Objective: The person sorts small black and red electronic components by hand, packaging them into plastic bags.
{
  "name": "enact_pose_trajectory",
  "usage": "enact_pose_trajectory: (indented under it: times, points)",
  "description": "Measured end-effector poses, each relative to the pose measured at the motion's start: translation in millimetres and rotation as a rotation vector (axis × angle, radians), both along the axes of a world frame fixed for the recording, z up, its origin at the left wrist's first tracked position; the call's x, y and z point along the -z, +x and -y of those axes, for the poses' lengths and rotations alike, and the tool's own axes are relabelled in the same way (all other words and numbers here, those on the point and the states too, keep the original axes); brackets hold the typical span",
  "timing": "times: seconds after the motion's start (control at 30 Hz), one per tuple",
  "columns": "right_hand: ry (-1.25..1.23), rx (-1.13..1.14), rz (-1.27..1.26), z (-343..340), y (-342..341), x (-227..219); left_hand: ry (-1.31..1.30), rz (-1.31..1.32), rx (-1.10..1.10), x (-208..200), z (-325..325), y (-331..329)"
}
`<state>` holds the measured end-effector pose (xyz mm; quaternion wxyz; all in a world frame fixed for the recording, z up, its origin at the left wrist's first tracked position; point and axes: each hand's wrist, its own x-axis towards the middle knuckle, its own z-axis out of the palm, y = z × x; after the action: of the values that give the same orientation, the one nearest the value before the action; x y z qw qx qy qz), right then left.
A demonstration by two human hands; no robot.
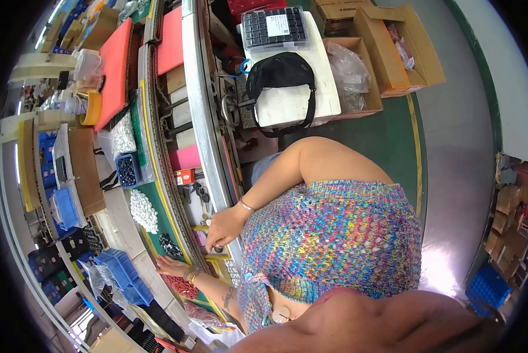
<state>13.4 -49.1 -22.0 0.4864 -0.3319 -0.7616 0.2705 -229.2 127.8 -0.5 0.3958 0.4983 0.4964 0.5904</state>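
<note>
My left hand (172, 267) reaches over the green bench surface, its fingers stretched out beside a pile of small red parts (182, 287). Just past those fingers is a small heap of black parts (170, 245). Nearer to my body, my right hand (224, 228) is bent with its fingers drawn together and pointing down, beside a small dark round knob (218, 249). Whatever the right fingertips hold, if anything, is hidden. Farther along the bench lie a pile of small white parts (143, 210) and a blue bin (128, 170) of black parts.
A metal rail (202, 106) runs along the bench. Beyond my right arm, a white surface (281, 109) carries a black bag (284, 70) and a compartment tray (274, 28). Cardboard boxes (387, 82) stand beside it. Blue crates (122, 276) sit across the bench.
</note>
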Motion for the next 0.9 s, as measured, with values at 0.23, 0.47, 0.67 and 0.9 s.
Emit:
enact_pose_trajectory:
  times: [0.23,0.47,0.67,0.9]
  points:
    - [-0.064,-0.051,-0.082,-1.2,3.3,-5.3,0.003,0.064,-0.020,-3.0,4.6,-12.3]
    - [-0.148,-0.166,-0.065,-2.1,10.4,-10.2,0.019,0.065,0.025,-0.5,1.8,-13.7]
    - [-0.097,-0.132,-0.087,2.2,4.4,-10.0,0.028,0.177,0.045,3.0,6.7,-22.6]
    - [-0.116,-0.105,-0.067,0.4,7.8,-12.4,0.031,0.225,0.088,-2.0,14.8,-12.6]
